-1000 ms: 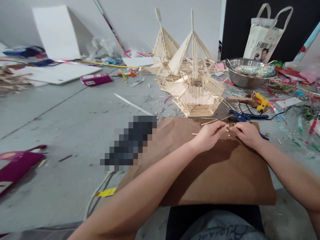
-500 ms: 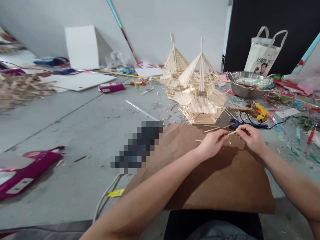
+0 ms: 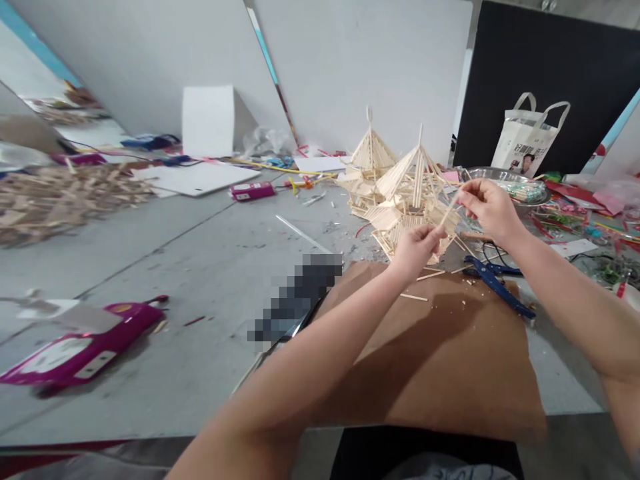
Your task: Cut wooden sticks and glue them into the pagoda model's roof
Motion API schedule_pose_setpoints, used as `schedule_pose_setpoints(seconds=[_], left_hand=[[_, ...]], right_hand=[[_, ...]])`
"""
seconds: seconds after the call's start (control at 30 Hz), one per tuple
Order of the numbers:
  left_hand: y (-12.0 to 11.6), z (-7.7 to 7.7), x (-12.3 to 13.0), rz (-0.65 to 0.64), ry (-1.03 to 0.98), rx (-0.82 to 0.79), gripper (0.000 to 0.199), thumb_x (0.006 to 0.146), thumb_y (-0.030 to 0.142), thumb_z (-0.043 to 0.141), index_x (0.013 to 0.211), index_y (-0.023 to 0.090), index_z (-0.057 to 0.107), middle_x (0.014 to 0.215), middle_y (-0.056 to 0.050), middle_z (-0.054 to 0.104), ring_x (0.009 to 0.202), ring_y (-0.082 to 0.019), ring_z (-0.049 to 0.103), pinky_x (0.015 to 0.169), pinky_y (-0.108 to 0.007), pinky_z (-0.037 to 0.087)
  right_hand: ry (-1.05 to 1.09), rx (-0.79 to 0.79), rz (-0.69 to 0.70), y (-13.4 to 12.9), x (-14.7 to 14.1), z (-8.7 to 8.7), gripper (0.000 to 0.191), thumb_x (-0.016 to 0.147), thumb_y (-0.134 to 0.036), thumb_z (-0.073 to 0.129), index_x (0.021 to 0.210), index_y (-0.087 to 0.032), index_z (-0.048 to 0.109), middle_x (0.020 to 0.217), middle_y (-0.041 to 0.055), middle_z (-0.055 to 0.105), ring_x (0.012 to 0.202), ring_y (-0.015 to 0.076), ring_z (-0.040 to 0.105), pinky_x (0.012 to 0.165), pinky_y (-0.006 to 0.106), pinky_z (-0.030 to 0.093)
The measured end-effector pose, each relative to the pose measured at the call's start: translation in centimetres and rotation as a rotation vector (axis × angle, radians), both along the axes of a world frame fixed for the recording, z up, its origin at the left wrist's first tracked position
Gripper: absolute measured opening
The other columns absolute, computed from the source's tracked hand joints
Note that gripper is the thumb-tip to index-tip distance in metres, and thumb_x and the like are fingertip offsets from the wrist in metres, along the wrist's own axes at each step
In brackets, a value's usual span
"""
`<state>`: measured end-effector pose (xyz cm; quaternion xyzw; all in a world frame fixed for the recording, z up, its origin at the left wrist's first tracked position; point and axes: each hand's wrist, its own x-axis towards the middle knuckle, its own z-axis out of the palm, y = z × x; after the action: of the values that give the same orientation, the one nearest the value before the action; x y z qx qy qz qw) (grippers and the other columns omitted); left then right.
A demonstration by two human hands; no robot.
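A thin wooden stick (image 3: 449, 212) slants upward between my two hands, in front of the stick-built pavilion model (image 3: 397, 180). My left hand (image 3: 416, 252) is closed on its lower end. At the upper end, my right hand (image 3: 489, 208) pinches it between thumb and fingers. Part of the model is hidden behind my left hand. Below my hands lies a brown board (image 3: 450, 353) with loose sticks (image 3: 414, 297) and small crumbs on it. Blue-handled pliers (image 3: 503, 288) rest at the board's right edge, below my right hand.
A phone-like dark device (image 3: 300, 300), blurred out, lies left of the board. Purple power strips (image 3: 105, 347) sit farther left. A metal bowl (image 3: 537, 200), a tote bag (image 3: 525, 143) and scattered wrappers are at the right. A stick pile (image 3: 65, 193) stands far left.
Both hands have risen off the board toward the model with the stick, which now points more steeply upward. My right hand is higher, uncovering the pliers. The camera view has shifted.
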<state>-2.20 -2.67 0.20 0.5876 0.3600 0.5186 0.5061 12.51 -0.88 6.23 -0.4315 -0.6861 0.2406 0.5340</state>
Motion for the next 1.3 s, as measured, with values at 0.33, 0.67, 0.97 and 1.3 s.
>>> schedule_pose_setpoints(seconds=[0.33, 0.67, 0.97, 1.3], left_hand=[[2.9, 0.7, 1.8, 0.082, -0.416, -0.165, 0.028, 0.066, 0.041, 0.063, 0.063, 0.014, 0.054, 0.039, 0.009, 0.037, 0.030, -0.001, 0.025, 0.033, -0.018, 0.014], [4.3, 0.0, 0.9, 0.029, -0.540, -0.277, 0.031, 0.061, 0.040, 0.068, 0.066, 0.014, 0.054, 0.040, 0.010, 0.036, 0.027, 0.000, 0.026, 0.031, -0.017, 0.012], [4.6, 0.5, 0.6, -0.012, -0.580, -0.338, 0.033, 0.058, 0.041, 0.070, 0.067, 0.014, 0.052, 0.038, 0.011, 0.036, 0.026, -0.001, 0.025, 0.030, -0.017, 0.012], [4.7, 0.5, 0.2, -0.046, -0.572, -0.302, 0.038, 0.053, 0.039, 0.073, 0.060, 0.016, 0.043, 0.039, 0.010, 0.038, 0.026, 0.000, 0.026, 0.030, -0.017, 0.013]], right_hand=[[-0.016, -0.038, -0.121, 5.8, -2.0, 0.4, 0.027, 0.065, -0.033, 0.062, 0.084, -0.016, 0.051, 0.075, 0.0010, 0.057, 0.071, 0.0130, 0.055, 0.071, 0.031, 0.044], [-0.091, -0.175, -0.095, 6.8, -3.7, 1.2, 0.031, 0.062, -0.030, 0.067, 0.084, -0.010, 0.057, 0.073, 0.0026, 0.059, 0.065, 0.0109, 0.054, 0.065, 0.027, 0.043], [-0.019, -0.410, -0.010, 6.2, -4.6, 2.2, 0.019, 0.066, -0.026, 0.068, 0.071, -0.012, 0.056, 0.054, -0.0047, 0.054, 0.029, 0.0018, 0.032, 0.030, 0.019, 0.020], [0.100, -0.476, 0.067, 6.2, -4.9, 2.1, 0.010, 0.071, -0.014, 0.065, 0.068, -0.012, 0.055, 0.048, -0.0059, 0.054, 0.025, 0.0016, 0.034, 0.025, 0.016, 0.019]])
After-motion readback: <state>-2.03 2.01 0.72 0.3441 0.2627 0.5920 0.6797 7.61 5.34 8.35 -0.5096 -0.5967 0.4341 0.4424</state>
